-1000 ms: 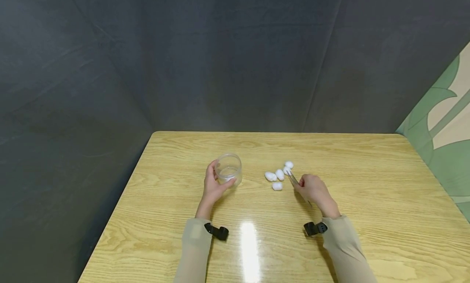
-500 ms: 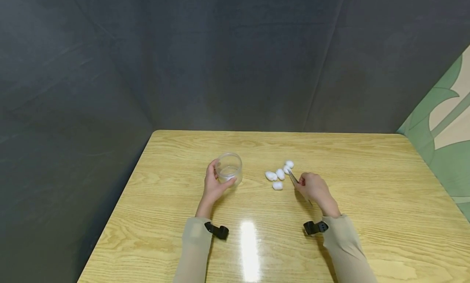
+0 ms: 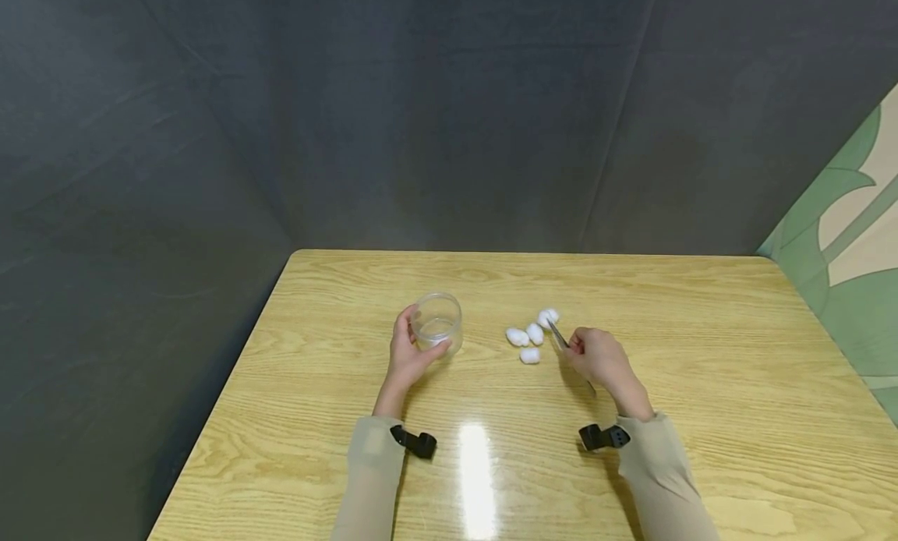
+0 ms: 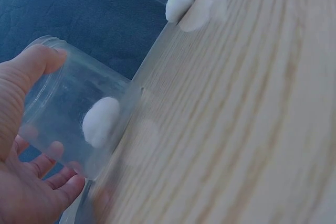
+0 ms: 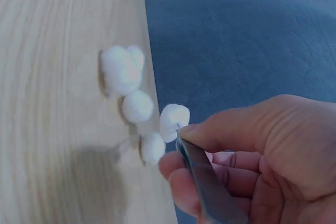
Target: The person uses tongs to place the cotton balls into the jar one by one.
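Observation:
My left hand (image 3: 407, 362) grips a clear plastic jar (image 3: 451, 316) round its side, thumb near the rim. Through its wall in the left wrist view a white cotton ball (image 4: 101, 122) shows inside. The fingers of my right hand (image 3: 603, 365) pinch metal tweezers (image 5: 205, 182), whose tips are closed on a cotton ball (image 5: 174, 120). In the right wrist view that ball looks raised just off the table. Close by lie several other cotton balls, among them one (image 3: 517, 337) at the left and one (image 3: 530, 355) nearest the person.
A wood-grain table (image 3: 316, 463) carries everything. Dark cloth (image 3: 449, 120) hangs behind its far edge and along the left. A green leaf-patterned surface (image 3: 863, 315) lies beyond the right edge. Each wrist wears a black camera strap (image 3: 418, 443).
The tweezer tips, spread apart a second ago, have come together on a cotton ball. That ball has shifted slightly away, overlapping the one behind it. The left hand and jar stay put.

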Demonstrator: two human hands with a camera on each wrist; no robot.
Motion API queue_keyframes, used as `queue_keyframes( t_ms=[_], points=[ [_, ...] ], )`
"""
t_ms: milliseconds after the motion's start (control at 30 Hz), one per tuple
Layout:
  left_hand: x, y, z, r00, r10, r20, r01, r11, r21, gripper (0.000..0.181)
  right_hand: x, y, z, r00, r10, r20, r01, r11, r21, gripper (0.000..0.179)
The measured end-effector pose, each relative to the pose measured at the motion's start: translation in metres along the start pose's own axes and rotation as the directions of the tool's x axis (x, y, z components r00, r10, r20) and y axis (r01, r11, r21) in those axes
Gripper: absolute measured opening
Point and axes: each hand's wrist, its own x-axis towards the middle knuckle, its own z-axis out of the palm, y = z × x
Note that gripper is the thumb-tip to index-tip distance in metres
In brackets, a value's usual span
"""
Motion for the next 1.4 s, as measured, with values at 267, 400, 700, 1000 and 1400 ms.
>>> queue_keyframes(
  t_ms=[267, 400, 700, 1000, 1400],
  points=[
    [0.0, 0.001, 0.0, 1.0, -0.01, 0.0, 0.01, 1.0, 0.006, 0.083, -0.003, -0.011, -0.005, 1.0, -0.024, 0.003, 0.024, 0.999, 0.032, 0.015],
    [0.0, 0.001, 0.0, 1.0, -0.005, 0.012, 0.005, 1.0, -0.016, 0.085, -0.003, -0.019, -0.008, 0.999, -0.046, -0.012, 0.046, 0.998, 0.037, 0.014],
    [0.0, 0.002, 0.0, 1.0, 0.003, 0.01, -0.003, 1.0, -0.012, 0.083, -0.003, -0.038, -0.011, 0.995, -0.094, -0.03, 0.096, 0.994, 0.059, 0.016],
    [0.001, 0.001, 0.0, 1.0, 0.005, 0.001, -0.005, 1.0, -0.009, 0.082, 0.0, -0.056, -0.005, 0.989, -0.145, -0.023, 0.146, 0.987, 0.069, 0.016],
    [0.0, 0.002, 0.0, 1.0, 0.007, 0.008, -0.007, 1.0, 0.01, 0.082, 0.008, -0.085, 0.001, 0.985, -0.175, 0.005, 0.173, 0.978, 0.114, 0.015]
  ],
)
